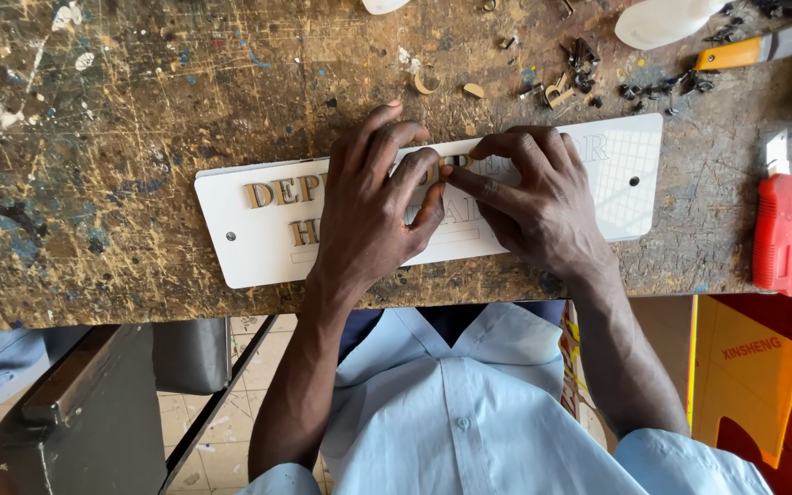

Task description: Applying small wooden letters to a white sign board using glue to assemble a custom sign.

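Note:
A white rectangular sign plate (240, 247) lies on a worn, paint-spattered wooden bench (93, 110). Gold cut-out letters (272, 193) are stuck on its left part in two rows. My left hand (373, 206) rests flat on the middle of the plate, fingers spread. Beside it, my right hand (529, 197) presses down with its fingertips on a small gold letter (456, 163) in the upper row. Both hands hide much of the lettering.
A red utility knife (777, 229) lies at the bench's right edge. An orange-handled knife (749, 50) and a white container (657, 20) are at the back right. Loose gold letter pieces (556, 92) and dark scraps lie behind the plate. A yellow board (744, 376) stands below right.

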